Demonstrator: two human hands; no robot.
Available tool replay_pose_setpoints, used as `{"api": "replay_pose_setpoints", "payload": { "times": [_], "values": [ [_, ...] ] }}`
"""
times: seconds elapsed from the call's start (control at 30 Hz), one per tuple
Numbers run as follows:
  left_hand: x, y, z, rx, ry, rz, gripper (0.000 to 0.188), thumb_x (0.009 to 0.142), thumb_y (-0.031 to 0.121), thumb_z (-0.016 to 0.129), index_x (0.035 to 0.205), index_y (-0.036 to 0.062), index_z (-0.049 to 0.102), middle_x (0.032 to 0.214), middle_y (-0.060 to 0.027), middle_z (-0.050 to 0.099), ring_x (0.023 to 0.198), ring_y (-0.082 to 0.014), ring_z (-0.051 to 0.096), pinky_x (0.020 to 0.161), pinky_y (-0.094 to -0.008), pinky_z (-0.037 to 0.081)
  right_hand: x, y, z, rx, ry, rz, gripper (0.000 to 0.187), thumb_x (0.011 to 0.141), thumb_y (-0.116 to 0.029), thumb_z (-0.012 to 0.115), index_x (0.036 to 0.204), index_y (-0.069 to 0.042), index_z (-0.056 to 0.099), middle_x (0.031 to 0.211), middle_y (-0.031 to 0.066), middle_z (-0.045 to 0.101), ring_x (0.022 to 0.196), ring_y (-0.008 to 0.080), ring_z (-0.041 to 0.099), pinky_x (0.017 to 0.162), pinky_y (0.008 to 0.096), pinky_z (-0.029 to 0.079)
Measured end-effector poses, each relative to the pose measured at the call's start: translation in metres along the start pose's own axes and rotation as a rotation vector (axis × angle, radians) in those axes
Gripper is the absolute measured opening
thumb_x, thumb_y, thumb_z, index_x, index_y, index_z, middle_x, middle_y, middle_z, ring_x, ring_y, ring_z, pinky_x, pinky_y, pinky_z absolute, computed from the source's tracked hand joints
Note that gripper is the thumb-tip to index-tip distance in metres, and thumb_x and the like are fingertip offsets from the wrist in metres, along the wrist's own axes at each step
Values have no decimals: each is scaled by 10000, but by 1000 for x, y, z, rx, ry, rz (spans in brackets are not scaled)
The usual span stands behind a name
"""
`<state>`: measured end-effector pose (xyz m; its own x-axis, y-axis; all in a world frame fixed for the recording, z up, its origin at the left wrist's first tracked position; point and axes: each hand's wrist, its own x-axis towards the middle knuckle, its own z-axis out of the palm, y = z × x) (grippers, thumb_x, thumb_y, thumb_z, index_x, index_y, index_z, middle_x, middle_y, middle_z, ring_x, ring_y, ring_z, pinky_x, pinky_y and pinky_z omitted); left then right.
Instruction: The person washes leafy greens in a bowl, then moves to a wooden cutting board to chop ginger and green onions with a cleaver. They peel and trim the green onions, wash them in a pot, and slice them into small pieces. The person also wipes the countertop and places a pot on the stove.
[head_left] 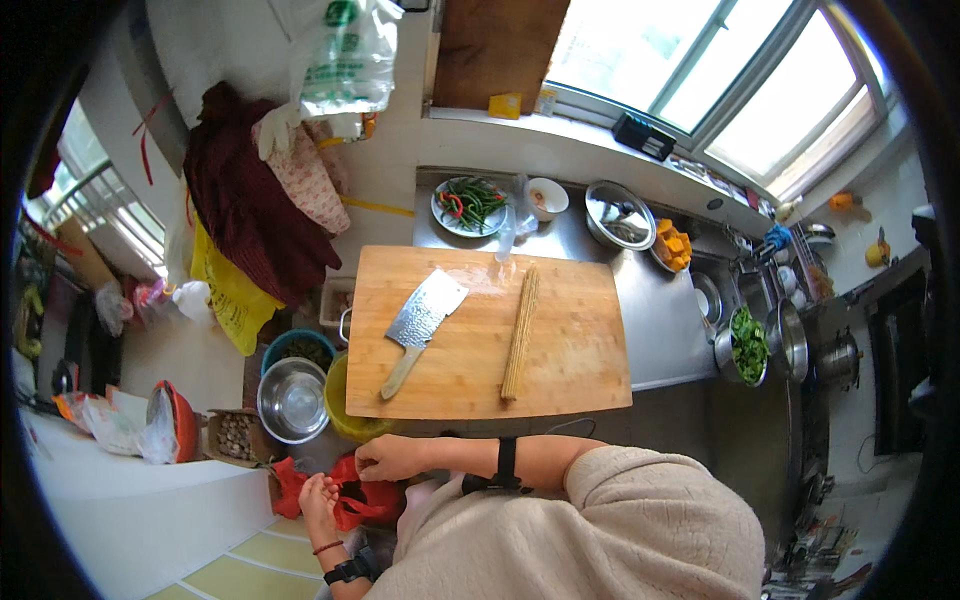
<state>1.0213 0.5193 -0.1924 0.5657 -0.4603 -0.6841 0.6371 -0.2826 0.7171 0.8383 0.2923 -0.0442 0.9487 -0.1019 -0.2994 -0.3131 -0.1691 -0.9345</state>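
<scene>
Left hand: fingers curled, gripping red plastic bag below the counter edge. Right hand: fingers bent, pinching the same bag's upper rim. Bag: low, in front of the wooden cutting board, beside steel bowl. Board: cleaver left, bundle of dry noodles centre; bare wood between and at right.

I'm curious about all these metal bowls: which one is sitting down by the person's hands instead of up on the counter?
The empty steel bowl left of the cutting board, beside the yellow tub. The other metal bowls sit on the counter.
</scene>
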Motion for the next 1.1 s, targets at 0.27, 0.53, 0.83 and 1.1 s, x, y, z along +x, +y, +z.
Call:
{"api": "replay_pose_setpoints", "payload": {
  "times": [0.27, 0.53, 0.83, 1.1],
  "values": [
    [3, 7, -3, 75, -44, -1, 164, 972, 166, 538, 1084, 53, 578, 873, -45, 629, 716, -143, 606, 639, -276, 492, 2, 0, 2, -25, 156, -127, 252, 832, -227, 658, 941, -1, 680, 899, 192, 698, 843, 333, 672, 752, 412, 523],
    [14, -80, -69, 114, 130, -219, 123, 937, 195, 567, 1001, 96, 605, 801, -13, 633, 652, -137, 606, 555, -255, 483, 23, -2, 25, -70, -6, -96, 270, 833, -237, 657, 948, 7, 675, 895, 190, 700, 837, 335, 673, 745, 410, 528],
    [-22, -184, -155, -39, 173, -487, 173, 901, 237, 575, 996, 94, 591, 812, -43, 634, 644, -198, 606, 532, -324, 476, 29, 10, -49, -156, 287, -211, 287, 936, -257, 608, 1105, -31, 657, 988, 129, 696, 900, 241, 663, 798, 374, 525],
    [-35, -116, -116, 139, 195, -271, 154, 882, 183, 598, 995, 80, 583, 810, -57, 604, 672, -192, 598, 563, -302, 477, -126, 199, -355, -101, 1399, 678, 317, 861, -204, 554, 1098, -83, 726, 1087, 195, 694, 1003, 364, 667, 904, 428, 505]
  ]
}}
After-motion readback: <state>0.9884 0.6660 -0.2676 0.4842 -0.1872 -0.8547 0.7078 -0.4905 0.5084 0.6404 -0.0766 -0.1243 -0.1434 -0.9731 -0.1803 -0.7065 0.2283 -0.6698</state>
